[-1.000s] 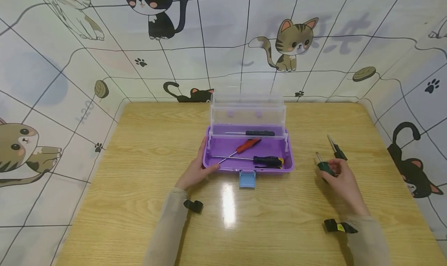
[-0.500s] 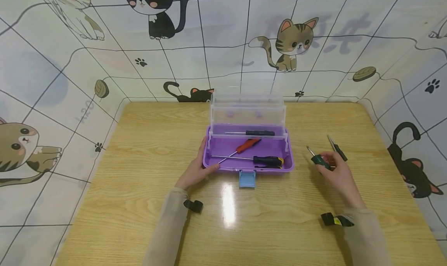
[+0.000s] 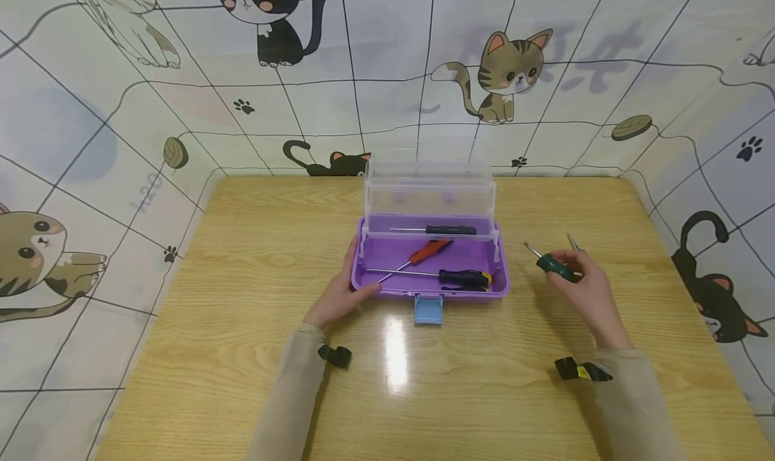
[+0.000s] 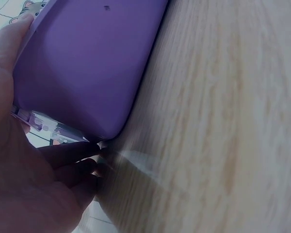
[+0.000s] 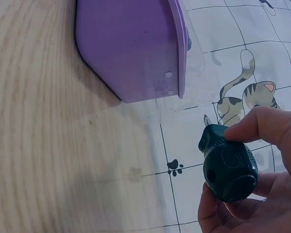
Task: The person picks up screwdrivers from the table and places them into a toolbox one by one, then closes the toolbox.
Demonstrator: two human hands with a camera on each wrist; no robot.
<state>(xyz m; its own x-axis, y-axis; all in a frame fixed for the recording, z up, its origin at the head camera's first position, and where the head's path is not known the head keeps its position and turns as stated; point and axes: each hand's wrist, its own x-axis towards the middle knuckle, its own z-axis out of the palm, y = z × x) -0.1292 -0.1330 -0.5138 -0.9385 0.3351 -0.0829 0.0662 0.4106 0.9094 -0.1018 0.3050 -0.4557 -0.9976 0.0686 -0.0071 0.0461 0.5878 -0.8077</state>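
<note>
Right hand lifts a green screwdriver beside the open purple toolbox

The right hand [image 3: 586,287] pinches the stubby green-handled screwdriver [image 3: 549,262] between thumb and curled fingers; the tool sticks out of the hand toward 10 o'clock, tip aimed at the purple toolbox [image 3: 431,262], near it but apart, above the wooden table [image 3: 254,313]. The left hand [image 3: 340,293] rests against the box's left end at 9 o'clock, thumb on the rim and fingers at its lower corner. Inside lie a black-and-yellow screwdriver [image 3: 451,278], a red one [image 3: 424,254] and a slim black one [image 3: 438,231]. Another tool [image 3: 574,243] lies just behind the right hand at 12 o'clock.
</note>
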